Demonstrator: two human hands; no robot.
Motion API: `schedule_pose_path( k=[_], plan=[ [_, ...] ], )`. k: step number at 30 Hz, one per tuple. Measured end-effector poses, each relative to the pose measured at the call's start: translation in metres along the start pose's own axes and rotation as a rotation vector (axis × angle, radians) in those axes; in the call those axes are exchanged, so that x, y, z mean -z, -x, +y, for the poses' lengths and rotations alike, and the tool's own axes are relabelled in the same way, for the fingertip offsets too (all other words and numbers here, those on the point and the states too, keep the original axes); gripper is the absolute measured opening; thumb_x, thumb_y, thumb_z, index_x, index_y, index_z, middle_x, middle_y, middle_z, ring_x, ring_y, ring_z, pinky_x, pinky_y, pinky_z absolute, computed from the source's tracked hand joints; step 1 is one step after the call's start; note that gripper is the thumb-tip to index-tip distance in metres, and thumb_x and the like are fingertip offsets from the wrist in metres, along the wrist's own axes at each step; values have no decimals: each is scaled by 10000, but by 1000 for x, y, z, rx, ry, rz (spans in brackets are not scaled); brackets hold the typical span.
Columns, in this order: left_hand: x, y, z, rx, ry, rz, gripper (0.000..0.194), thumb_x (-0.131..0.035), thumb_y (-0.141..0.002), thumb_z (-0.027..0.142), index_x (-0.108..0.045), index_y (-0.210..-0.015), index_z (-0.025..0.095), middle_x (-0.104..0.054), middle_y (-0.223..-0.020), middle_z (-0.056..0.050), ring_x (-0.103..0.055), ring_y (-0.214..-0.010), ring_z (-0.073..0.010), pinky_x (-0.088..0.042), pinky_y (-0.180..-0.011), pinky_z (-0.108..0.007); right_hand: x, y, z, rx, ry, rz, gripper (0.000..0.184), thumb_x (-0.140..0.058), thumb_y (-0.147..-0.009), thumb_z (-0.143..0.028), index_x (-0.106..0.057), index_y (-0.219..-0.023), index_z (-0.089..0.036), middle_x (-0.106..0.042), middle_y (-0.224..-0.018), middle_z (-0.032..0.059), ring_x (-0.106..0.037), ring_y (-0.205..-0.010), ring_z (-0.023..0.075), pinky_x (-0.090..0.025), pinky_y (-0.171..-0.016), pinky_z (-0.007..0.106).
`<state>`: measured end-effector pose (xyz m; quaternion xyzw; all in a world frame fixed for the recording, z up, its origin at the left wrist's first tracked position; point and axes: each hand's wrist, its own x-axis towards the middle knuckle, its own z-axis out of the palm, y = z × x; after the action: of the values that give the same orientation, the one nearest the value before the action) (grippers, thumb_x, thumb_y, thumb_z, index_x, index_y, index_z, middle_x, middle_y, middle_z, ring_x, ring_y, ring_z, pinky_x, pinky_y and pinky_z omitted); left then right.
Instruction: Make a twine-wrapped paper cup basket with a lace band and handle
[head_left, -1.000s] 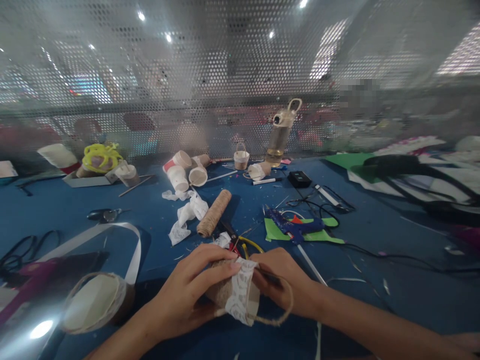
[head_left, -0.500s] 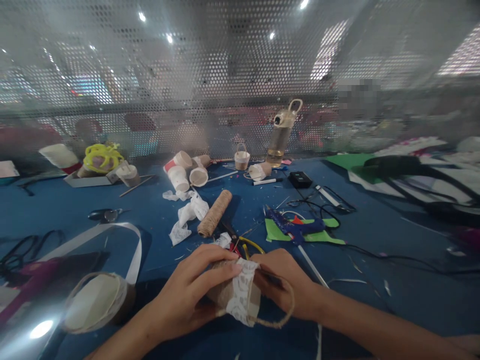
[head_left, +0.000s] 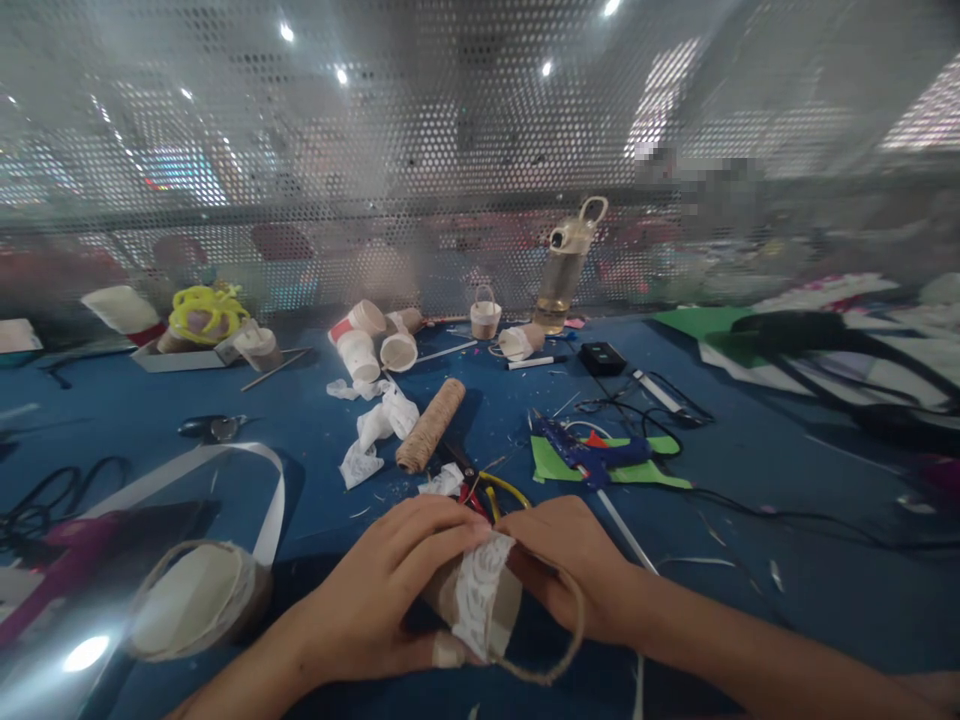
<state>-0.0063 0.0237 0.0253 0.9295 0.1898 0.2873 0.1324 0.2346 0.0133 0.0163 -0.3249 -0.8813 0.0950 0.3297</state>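
Low in the middle, a small twine-wrapped cup basket (head_left: 510,612) lies on its side between my hands. A band of white lace (head_left: 480,595) runs around its rim, and its twine handle (head_left: 574,640) loops out to the right. My left hand (head_left: 412,580) is closed around the cup's body, fingertips on the lace's upper edge and thumb beneath. From the right, my right hand (head_left: 570,560) grips the rim at the top, its fingers partly hidden inside the handle and behind the cup. Just beyond them lie scissors (head_left: 469,480) and yellow-handled pliers (head_left: 499,492).
A twine roll (head_left: 431,425) and crumpled lace (head_left: 382,425) lie ahead. A blue glue gun (head_left: 592,450) rests on green paper, its cord trailing right. Another cup basket (head_left: 195,605) stands at left near white ribbon (head_left: 274,500). A bottle (head_left: 562,270) stands at the back.
The cup basket has turned slightly in my hands, its handle swinging a little lower. My left thumb now shows below the lace, and my left fingers have shifted to its upper edge.
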Motion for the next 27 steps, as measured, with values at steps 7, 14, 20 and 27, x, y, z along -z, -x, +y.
schedule_pose_path(
  k=[7, 14, 20, 27],
  plan=[
    [2, 1, -1, 23, -39, -34, 652, -568, -918, 603, -431, -1419, 211, -634, -1287, -152, -611, -1197, -293, -518, -1011, -420, 0, -1, 0, 40, 55, 19, 259, -403, -951, -161, -497, -712, -201, -573, -575, -15, -455, -474, 125, -253, -505, 286],
    [2, 4, -2, 17, -63, -4, 678, -494, -916, 673, -429, -1406, 209, -645, -1254, -161, -632, -1173, -287, -542, -981, -407, -2, 0, 3, 34, 85, 46, 411, -346, -1059, -339, -529, -722, -193, -568, -538, -23, -456, -452, 115, -260, -510, 274],
    [2, 3, -1, 31, -59, -18, 729, -598, -849, 685, -430, -1393, 229, -659, -1240, -142, -650, -1144, -293, -550, -966, -412, -2, -1, 3, 50, 110, 35, 443, -385, -1039, -419, -470, -659, -208, -538, -523, -36, -417, -452, 109, -254, -505, 273],
    [2, -1, 0, 5, -20, -72, 711, -665, -851, 602, -431, -1405, 223, -658, -1266, -144, -630, -1176, -292, -525, -1003, -409, 0, -1, -2, 89, 109, 18, 321, -404, -957, -183, -444, -640, -211, -520, -538, -40, -377, -459, 111, -234, -498, 293]
  ],
)
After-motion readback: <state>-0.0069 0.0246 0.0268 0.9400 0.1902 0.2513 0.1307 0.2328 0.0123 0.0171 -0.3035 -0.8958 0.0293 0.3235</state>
